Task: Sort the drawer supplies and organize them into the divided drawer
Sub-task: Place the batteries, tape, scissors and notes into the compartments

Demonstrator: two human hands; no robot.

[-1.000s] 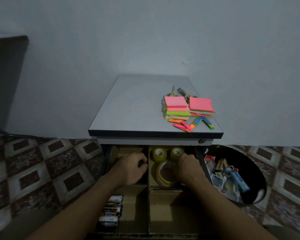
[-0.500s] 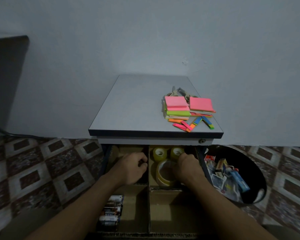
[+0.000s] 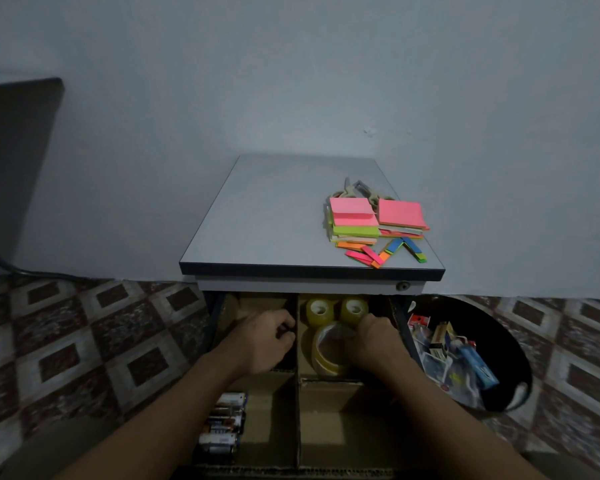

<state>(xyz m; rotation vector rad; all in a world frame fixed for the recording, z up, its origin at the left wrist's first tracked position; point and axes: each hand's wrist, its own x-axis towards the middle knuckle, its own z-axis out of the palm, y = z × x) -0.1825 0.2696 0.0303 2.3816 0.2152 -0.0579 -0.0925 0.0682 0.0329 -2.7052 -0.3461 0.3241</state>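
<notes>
In the far-right compartment of the drawer (image 3: 340, 434) the big roll (image 3: 326, 353), gripped at its right edge by the curled right hand (image 3: 374, 341), is best laid flat beside the two small rolls (image 3: 317, 311); what the curled left hand (image 3: 264, 341) holds cannot be told.

Single head view, wide-angle, facing forward-down; close above drawer (image 3: 326, 438), cabinet top (image 3: 274, 220) and wall (image 3: 291, 81) beyond.
</notes>
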